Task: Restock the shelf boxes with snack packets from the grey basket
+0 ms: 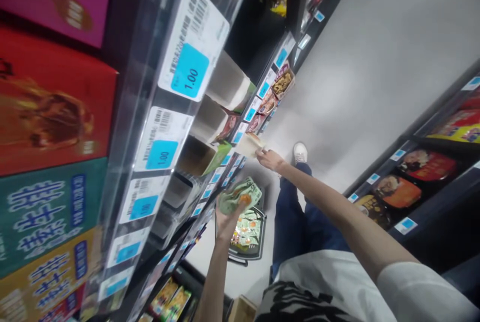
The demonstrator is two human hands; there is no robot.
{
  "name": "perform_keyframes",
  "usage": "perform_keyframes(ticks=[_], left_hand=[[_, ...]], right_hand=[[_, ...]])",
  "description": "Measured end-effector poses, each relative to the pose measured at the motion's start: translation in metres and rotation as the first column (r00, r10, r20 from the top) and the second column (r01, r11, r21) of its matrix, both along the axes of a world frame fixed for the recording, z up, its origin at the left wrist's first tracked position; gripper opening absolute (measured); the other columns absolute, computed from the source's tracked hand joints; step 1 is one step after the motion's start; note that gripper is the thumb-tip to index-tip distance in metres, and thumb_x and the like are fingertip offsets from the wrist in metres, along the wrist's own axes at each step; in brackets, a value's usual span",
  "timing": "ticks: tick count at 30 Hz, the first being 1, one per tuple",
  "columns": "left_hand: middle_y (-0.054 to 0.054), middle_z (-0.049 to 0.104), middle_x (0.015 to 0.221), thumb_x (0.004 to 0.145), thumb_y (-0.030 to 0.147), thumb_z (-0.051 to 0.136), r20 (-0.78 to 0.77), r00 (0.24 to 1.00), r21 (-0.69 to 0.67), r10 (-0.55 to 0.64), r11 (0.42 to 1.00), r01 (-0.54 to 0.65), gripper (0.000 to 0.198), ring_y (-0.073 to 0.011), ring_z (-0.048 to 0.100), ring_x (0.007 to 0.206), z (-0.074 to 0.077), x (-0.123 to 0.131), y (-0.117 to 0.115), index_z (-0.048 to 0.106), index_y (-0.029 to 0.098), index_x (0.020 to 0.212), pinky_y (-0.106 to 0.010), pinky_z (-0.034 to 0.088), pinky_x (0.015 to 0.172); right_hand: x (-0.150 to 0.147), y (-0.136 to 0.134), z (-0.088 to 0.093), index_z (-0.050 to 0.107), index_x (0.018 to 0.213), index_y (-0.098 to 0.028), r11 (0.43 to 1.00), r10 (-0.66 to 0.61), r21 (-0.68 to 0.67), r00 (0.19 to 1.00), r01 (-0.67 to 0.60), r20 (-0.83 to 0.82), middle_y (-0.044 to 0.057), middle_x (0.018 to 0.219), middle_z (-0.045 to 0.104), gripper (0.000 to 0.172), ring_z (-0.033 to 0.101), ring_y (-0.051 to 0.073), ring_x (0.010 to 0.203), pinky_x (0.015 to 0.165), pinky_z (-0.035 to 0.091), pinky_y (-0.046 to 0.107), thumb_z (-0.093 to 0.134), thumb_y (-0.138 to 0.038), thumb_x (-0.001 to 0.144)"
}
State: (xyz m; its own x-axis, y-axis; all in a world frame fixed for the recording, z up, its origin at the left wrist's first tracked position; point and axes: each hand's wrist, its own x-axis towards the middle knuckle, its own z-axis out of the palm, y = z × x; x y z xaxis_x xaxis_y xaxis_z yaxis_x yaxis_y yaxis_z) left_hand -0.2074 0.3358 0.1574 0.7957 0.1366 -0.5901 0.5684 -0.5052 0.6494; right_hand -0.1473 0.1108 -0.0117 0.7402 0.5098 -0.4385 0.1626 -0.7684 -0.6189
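Observation:
My left hand is closed around a bunch of pale green snack packets with orange pictures on them. It is held above a dark shopping basket on the floor, where similar green packets lie. Farther off, my right hand pinches the edge of a pale cardboard box beside the shelf front. The inside of that box cannot be made out. Close by on the shelf are opened display boxes, one with a green edge.
A tall shelf with price tags runs along my left, stocked with coloured snack boxes. To my right stands another shelf with packaged food tubs. Grey floor lies between them. My shoe is near the basket.

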Motion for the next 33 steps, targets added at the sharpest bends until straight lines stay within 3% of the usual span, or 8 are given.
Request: perform_keyframes(ticks=[3,7,11,16,21,25,29,33], left_hand=[[-0.009,0.074,0.108,0.068,0.037,0.088,0.16,0.986,0.025,-0.041,0.999,0.038,0.067,-0.0269,0.073,0.1,-0.016,0.023,-0.034,0.056,0.019,0.125,-0.049,0.06,0.095],[-0.01,0.074,0.116,0.075,0.029,0.081,0.268,0.918,0.295,-0.294,0.932,0.212,0.052,-0.0266,0.073,0.105,-0.038,0.044,-0.066,0.06,0.02,0.122,-0.043,0.058,0.098],[-0.009,0.073,0.123,0.08,0.024,0.078,0.213,0.845,0.455,-0.491,0.815,0.359,0.053,-0.0265,0.073,0.109,-0.059,0.061,-0.078,0.059,0.023,0.129,-0.038,0.056,0.097],[-0.013,0.071,0.126,0.085,0.027,0.075,0.214,0.796,0.503,-0.567,0.762,0.408,0.05,-0.0261,0.07,0.115,-0.083,0.084,-0.08,0.057,0.02,0.132,-0.034,0.052,0.099],[-0.015,0.075,0.114,0.085,0.026,0.074,-0.022,0.73,0.575,-0.683,0.589,0.568,0.051,-0.0308,0.07,0.109,-0.1,0.094,-0.078,0.06,0.019,0.133,-0.039,0.051,0.098],[-0.017,0.071,0.126,0.085,0.02,0.072,-0.1,0.689,0.567,-0.718,0.528,0.633,0.055,-0.0321,0.069,0.111,-0.11,0.096,-0.085,0.057,0.02,0.138,-0.041,0.052,0.097],[-0.018,0.067,0.135,0.086,0.017,0.07,-0.166,0.714,0.601,-0.68,0.505,0.62,0.059,-0.0338,0.068,0.116,-0.123,0.11,-0.098,0.053,0.022,0.143,-0.044,0.053,0.098],[-0.018,0.071,0.127,0.091,0.028,0.07,-0.242,0.752,0.64,-0.613,0.482,0.599,0.061,-0.0341,0.07,0.115,-0.134,0.134,-0.106,0.05,0.022,0.147,-0.043,0.053,0.099]], right_hand=[[-0.026,-0.006,0.007,0.065,0.122,-0.007,0.999,0.049,0.022,0.998,-0.05,0.04,0.022,0.143,0.051,0.04,0.054,0.034,0.124,0.093,0.054,0.047,0.032,-0.006,0.1],[-0.048,-0.007,0.009,0.062,0.126,-0.007,0.998,0.042,0.032,0.995,-0.045,0.087,0.022,0.141,0.051,0.039,0.052,0.031,0.126,0.101,0.051,0.045,0.033,-0.004,0.099],[-0.056,-0.006,0.004,0.061,0.126,-0.006,0.999,0.014,0.033,0.996,-0.017,0.091,0.022,0.137,0.052,0.04,0.053,0.032,0.125,0.099,0.052,0.045,0.032,-0.005,0.1],[-0.059,-0.009,-0.003,0.06,0.128,-0.004,0.999,-0.015,0.041,0.997,0.012,0.076,0.023,0.137,0.051,0.04,0.053,0.033,0.126,0.102,0.05,0.047,0.032,-0.006,0.1],[-0.063,-0.013,-0.005,0.062,0.127,-0.003,0.998,-0.015,0.059,0.997,0.011,0.07,0.023,0.138,0.052,0.043,0.053,0.032,0.126,0.106,0.049,0.046,0.029,-0.005,0.099],[-0.067,-0.008,-0.007,0.063,0.127,-0.004,0.994,-0.016,0.105,0.997,0.009,0.075,0.022,0.137,0.055,0.044,0.051,0.029,0.132,0.111,0.046,0.04,0.03,-0.004,0.098],[-0.072,-0.001,-0.014,0.059,0.133,-0.001,0.99,-0.062,0.132,0.995,0.051,0.076,0.024,0.14,0.054,0.044,0.05,0.03,0.135,0.111,0.047,0.042,0.03,-0.003,0.099],[-0.078,-0.001,-0.022,0.06,0.13,-0.003,0.983,-0.102,0.162,0.992,0.089,0.071,0.022,0.14,0.056,0.042,0.057,0.029,0.13,0.11,0.05,0.042,0.035,0.0,0.097]])
